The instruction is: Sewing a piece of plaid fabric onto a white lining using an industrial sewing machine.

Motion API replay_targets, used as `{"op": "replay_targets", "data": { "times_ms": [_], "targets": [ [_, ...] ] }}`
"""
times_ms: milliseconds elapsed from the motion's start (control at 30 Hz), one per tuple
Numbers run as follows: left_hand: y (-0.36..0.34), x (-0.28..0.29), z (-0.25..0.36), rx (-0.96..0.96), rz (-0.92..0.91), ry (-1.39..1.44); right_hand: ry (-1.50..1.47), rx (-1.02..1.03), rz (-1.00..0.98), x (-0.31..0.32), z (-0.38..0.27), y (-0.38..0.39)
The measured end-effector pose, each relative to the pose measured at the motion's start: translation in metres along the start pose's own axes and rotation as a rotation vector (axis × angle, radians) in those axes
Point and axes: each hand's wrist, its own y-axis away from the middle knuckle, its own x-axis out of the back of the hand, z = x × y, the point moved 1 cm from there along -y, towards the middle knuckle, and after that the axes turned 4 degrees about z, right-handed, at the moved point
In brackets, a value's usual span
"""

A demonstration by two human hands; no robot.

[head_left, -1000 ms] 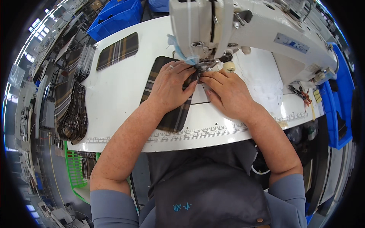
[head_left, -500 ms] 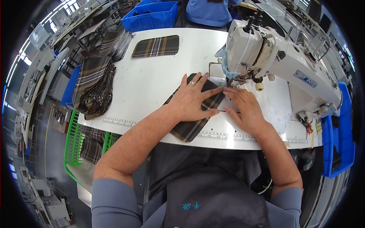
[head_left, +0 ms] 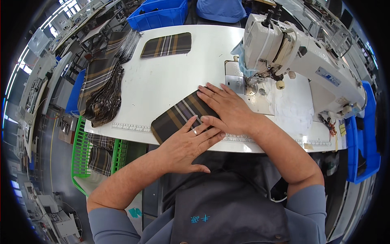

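Note:
A dark plaid fabric piece with rounded corners (head_left: pixel 170 126) lies aslant near the front of the white table (head_left: pixel 136 91). My left hand (head_left: pixel 183 148) rests over its lower edge, fingers spread and thumb past the table's edge. My right hand (head_left: pixel 231 112) lies on the piece's right part, fingers outstretched, its thumb beside my left fingers. Above my right hand stands a white sewing machine (head_left: pixel 302 61), with a light blue cloth (head_left: pixel 243 61) by its head. Another plaid piece (head_left: pixel 164 45) lies at the back left, and layered plaid stacks (head_left: pixel 97 91) sit along the left side.
Blue bins stand behind the table (head_left: pixel 158 20) and at its right (head_left: pixel 365 158). A green basket (head_left: pixel 79 150) with fabric is below left. Small tools (head_left: pixel 328 128) lie by the machine's base. A co-worker's blue-clothed back (head_left: pixel 219 10) shows beyond the table.
The fabric piece has come away from the needle area toward the front left and turned. My left hand has moved down toward the table's edge; my right hand has shifted left onto the piece.

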Motion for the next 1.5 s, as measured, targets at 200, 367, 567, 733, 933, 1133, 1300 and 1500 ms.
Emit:
{"op": "replay_targets", "data": {
  "times_ms": [200, 367, 567, 733, 933, 1133, 1300, 1500],
  "targets": [
    [0.0, 0.005, 0.005, 0.115, 0.038, 0.068, 0.008, -0.055, 0.015, -0.004, 0.01, -0.01],
    [0.019, 0.028, 0.003, 0.354, 0.087, -0.068, -0.23, -0.164, 0.171, -0.002, 0.021, -0.003],
    [0.026, 0.068, -0.061, 0.381, 0.18, -0.006, -0.306, -0.189, 0.245, 0.001, 0.03, -0.006],
    [-0.009, 0.124, -0.137, 0.426, 0.673, -0.191, -0.282, -0.129, 0.299, -0.002, 0.031, -0.011],
    [-0.046, 0.123, -0.253, 0.241, 0.997, -0.509, -0.283, -0.097, 0.297, -0.002, 0.033, -0.013],
    [-0.048, 0.035, -0.3, 0.435, 0.76, -0.251, -0.254, -0.109, 0.278, -0.003, 0.032, -0.013],
    [-0.037, 0.027, -0.308, 0.517, 0.662, 0.003, -0.254, -0.108, 0.269, -0.001, 0.03, -0.011],
    [-0.05, 0.033, -0.276, 0.544, 0.499, -0.125, -0.279, -0.117, 0.276, -0.004, 0.033, -0.009]
  ]
}}
